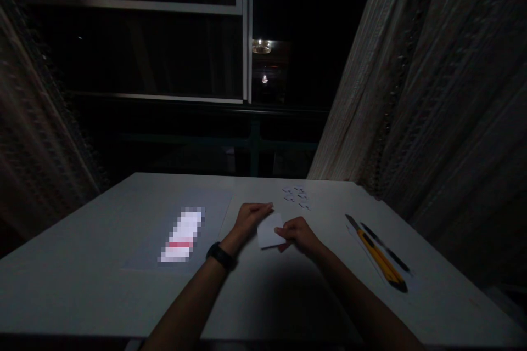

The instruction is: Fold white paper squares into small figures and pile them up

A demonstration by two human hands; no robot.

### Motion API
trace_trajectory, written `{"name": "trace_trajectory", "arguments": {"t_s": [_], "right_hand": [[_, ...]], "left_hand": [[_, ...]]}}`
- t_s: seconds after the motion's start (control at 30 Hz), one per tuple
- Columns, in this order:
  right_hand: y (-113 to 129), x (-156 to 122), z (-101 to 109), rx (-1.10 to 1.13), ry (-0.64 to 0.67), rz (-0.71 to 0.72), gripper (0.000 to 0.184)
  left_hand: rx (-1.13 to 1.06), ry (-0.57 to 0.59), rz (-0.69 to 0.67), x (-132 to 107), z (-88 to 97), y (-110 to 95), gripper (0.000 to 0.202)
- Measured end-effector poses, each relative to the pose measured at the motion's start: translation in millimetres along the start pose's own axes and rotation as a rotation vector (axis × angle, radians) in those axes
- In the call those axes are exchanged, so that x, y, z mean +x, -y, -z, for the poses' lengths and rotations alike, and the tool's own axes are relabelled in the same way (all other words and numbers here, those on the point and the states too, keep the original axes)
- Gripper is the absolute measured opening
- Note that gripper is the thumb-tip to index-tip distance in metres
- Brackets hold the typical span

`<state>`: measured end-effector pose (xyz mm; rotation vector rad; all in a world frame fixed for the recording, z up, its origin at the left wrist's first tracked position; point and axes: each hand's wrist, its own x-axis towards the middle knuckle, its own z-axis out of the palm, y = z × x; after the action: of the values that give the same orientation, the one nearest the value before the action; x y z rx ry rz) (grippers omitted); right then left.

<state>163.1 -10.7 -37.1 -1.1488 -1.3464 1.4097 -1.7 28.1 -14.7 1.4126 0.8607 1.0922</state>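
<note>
A small white piece of paper is held between my two hands just above the white table. My left hand, with a black band on its wrist, is closed at the paper's upper left edge, its fingers pressed together. On the opposite side, my right hand pinches the paper with the thumb on top. A reddish bit shows below the paper near the right fingers; what it is I cannot make out. Several small pale pieces with dark marks lie just beyond my hands.
On the right lie a yellow box cutter and a slim dark pen-like tool. A pale sheet on the left bears a bright pixelated rectangle. Curtains flank a dark window behind the table.
</note>
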Motion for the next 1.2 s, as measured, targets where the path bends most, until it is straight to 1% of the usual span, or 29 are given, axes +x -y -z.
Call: {"name": "trace_trajectory", "arguments": {"t_s": [0.07, 0.1, 0.13, 0.27, 0.4, 0.47, 0.57, 0.67, 0.8, 0.9, 0.97, 1.07, 1.13, 1.2], "right_hand": [[1.3, -2.9, 0.0, -0.056, 0.097, -0.012, 0.036], [1.9, -4.3, 0.1, -0.080, 0.137, -0.015, 0.035], [2.3, -5.5, 0.2, -0.096, 0.164, -0.018, 0.034], [3.1, -7.9, 0.5, -0.114, 0.195, -0.032, 0.033], [4.3, -7.9, 0.8, -0.129, 0.200, -0.033, 0.034], [4.8, -7.3, 1.4, -0.142, 0.198, -0.028, 0.035], [4.1, -4.9, 2.3, -0.161, 0.156, 0.012, 0.038], [1.7, -2.1, 2.4, -0.204, 0.093, 0.059, 0.040], [1.0, -1.6, 1.2, -0.338, 0.009, 0.109, 0.041], [2.8, -3.0, 0.8, -0.439, -0.042, 0.119, 0.042], [3.7, -3.3, 1.6, -0.498, -0.109, 0.139, 0.042], [5.0, -2.9, 4.7, -0.531, -0.159, 0.147, 0.044], [6.5, -2.5, 7.7, -0.534, -0.193, 0.149, 0.045], [7.9, -1.7, 10.2, -0.536, -0.262, 0.201, 0.045]], "left_hand": [[0.074, 0.145, 0.053, -1.7, 1.8, -2.5, 0.038], [0.115, 0.183, 0.064, -2.6, 2.0, -3.6, 0.036], [0.153, 0.196, 0.064, -3.5, 1.9, -4.6, 0.034], [0.245, 0.171, 0.050, -5.6, -0.3, -5.1, 0.033], [0.283, 0.205, 0.069, -5.4, -1.3, -1.4, 0.034], [0.280, 0.175, 0.073, -4.3, -1.4, 0.2, 0.033], [0.254, 0.061, 0.081, -2.0, -1.4, 1.0, 0.033], [0.234, -0.010, 0.086, 0.1, -1.0, 1.1, 0.033], [0.239, -0.046, 0.104, 1.2, -0.9, 1.7, 0.034], [0.241, -0.054, 0.109, 1.5, -1.6, 2.1, 0.035], [0.224, -0.061, 0.110, 1.8, -1.8, 2.5, 0.035], [0.182, -0.088, 0.083, 2.3, -1.1, 3.5, 0.035], [0.155, -0.134, 0.064, 2.7, -0.5, 4.3, 0.036], [0.133, -0.171, 0.066, 3.0, -0.7, 5.1, 0.037]]}}
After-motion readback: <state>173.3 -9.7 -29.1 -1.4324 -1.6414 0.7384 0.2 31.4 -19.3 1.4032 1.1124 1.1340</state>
